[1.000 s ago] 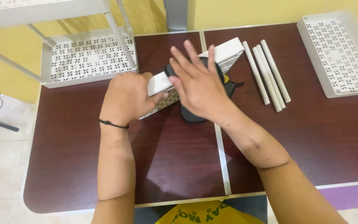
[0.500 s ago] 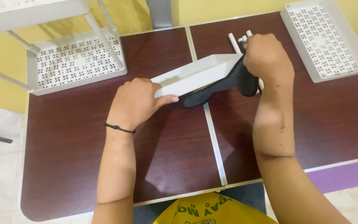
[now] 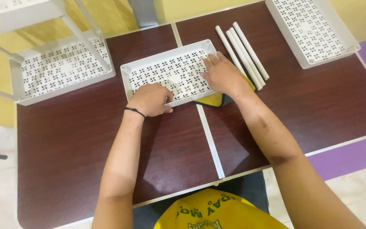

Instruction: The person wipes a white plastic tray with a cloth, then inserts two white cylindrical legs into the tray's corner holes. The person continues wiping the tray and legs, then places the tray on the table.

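White perforated tray [image 3: 172, 72] lies flat at table [image 3: 64, 144] centre, long axis left-right, slightly tilted. Left hand [image 3: 150, 99] curled over near long edge; right hand [image 3: 222, 75] flat, fingers spread on right end. Neither clamps. Yellow cloth [image 3: 214, 99] beneath right corner; white tubes [image 3: 243, 55] just right.

My right hand [image 3: 223, 76] and the white tray [image 3: 170, 72] hide most of the yellow cloth [image 3: 214, 99]; the picture's edge cuts the upper-right tray [image 3: 314, 32].
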